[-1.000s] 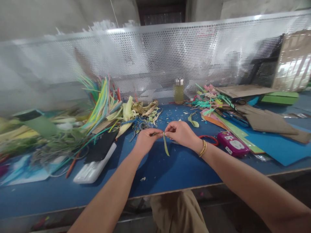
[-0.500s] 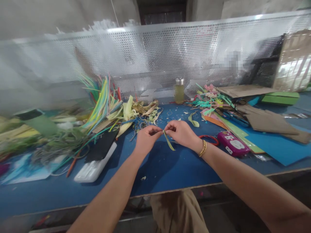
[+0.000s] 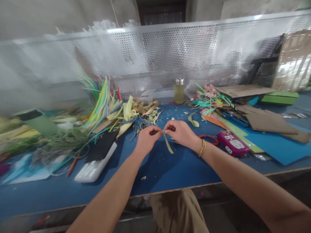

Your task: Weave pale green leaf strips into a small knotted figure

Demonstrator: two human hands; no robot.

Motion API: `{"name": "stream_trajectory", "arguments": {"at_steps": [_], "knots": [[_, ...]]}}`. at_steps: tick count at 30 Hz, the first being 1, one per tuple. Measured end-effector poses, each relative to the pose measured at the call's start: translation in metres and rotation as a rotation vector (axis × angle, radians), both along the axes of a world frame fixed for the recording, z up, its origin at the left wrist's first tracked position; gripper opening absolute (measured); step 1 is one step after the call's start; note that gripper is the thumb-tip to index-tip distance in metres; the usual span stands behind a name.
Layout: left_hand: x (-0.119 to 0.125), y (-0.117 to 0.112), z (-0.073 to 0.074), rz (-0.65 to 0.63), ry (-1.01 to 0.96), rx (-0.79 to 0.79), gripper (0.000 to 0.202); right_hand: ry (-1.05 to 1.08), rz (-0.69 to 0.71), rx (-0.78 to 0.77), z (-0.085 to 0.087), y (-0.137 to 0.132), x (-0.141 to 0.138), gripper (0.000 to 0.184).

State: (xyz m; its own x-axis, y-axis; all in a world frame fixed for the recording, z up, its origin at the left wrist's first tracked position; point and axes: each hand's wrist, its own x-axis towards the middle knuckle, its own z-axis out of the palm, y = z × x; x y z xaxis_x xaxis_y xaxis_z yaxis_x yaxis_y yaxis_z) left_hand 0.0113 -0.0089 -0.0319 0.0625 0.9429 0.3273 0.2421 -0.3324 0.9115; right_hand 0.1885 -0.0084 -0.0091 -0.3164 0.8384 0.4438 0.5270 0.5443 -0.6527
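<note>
A narrow strip of green corn husk (image 3: 168,144) hangs down over the blue table (image 3: 170,171). My left hand (image 3: 148,137) and my right hand (image 3: 179,132) meet at its upper end, thumb and fingers of each closed in a pinch on it. The exact grip at the fingertips is too small to make out. Beyond my right hand lies a loose curled piece of husk (image 3: 193,120). A pile of pale corn husks (image 3: 128,110) sits behind my left hand, with tangled blue string (image 3: 139,124) in front of it.
On the left are coloured pipe cleaners (image 3: 102,103), a black sheet (image 3: 103,145) and a white plastic tray (image 3: 94,170). Right of my right hand are red-handled scissors (image 3: 209,139), a purple power strip (image 3: 233,144), blue paper (image 3: 279,144) and cardboard (image 3: 269,119). A glass bottle (image 3: 179,92) stands behind.
The hanging end of the husk strip has swung slightly down and to the left. Both hands stay almost in place, still pinching together.
</note>
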Motion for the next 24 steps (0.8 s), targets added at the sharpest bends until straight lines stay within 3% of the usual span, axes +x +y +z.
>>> {"name": "stream_trajectory", "arguments": {"at_steps": [6,15,19,24], "knots": [[-0.002,0.002,0.002,-0.028,-0.113,-0.045,0.018,-0.019,-0.013,0.118,-0.002,-0.003,-0.001,0.021],[0.0,0.0,0.002,-0.029,-0.088,-0.036,0.017,-0.057,-0.087,0.117,0.0,-0.009,-0.008,0.008],[0.002,-0.002,0.007,-0.052,-0.024,0.07,0.01,-0.01,-0.068,0.092,-0.001,-0.007,-0.009,0.007],[0.001,-0.004,0.012,0.062,0.186,0.327,0.004,-0.032,-0.114,0.138,0.002,-0.008,-0.008,0.007]]}}
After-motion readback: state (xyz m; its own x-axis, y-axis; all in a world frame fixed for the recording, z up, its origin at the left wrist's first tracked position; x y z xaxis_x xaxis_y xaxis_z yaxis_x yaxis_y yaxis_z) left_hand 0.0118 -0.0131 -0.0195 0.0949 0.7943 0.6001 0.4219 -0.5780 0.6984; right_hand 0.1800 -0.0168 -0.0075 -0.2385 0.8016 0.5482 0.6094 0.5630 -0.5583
